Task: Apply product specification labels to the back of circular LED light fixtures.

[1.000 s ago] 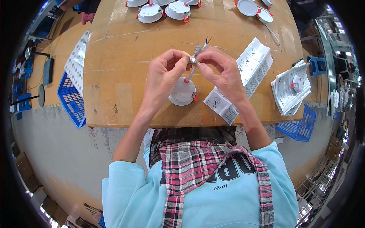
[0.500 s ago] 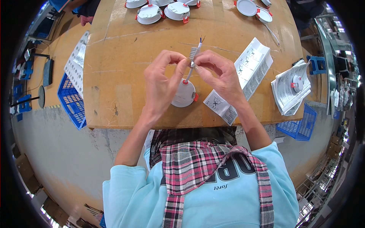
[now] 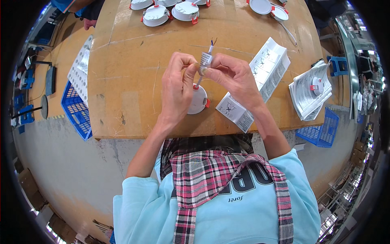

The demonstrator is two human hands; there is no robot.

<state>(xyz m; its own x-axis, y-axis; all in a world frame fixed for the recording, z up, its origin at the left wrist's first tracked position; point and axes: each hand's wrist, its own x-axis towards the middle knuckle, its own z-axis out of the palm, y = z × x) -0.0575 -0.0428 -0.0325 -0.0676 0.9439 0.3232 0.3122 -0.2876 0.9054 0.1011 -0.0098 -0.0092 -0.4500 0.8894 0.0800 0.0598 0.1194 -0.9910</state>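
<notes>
A small silver-white label with print stands around the grey cable of a round white downlight. My left hand pinches the label's left edge between thumb and fingers. From the other side my right hand is closed on it, the thumb pressing its lower part. Above the label the cable end sticks up with bare blue and brown wires. The downlight lies on the table below my hands, with red clips at its rim; my left hand partly covers it.
Beside my right forearm lies a folded label sheet. A stack of sheets at the right edge bears a small white round part with a red clip. Several downlights stand at the far side. Blue crates flank the table.
The label now shows more of its printed face, turned around the cable. My left hand has moved a little to the right, and my right thumb presses lower on the label.
</notes>
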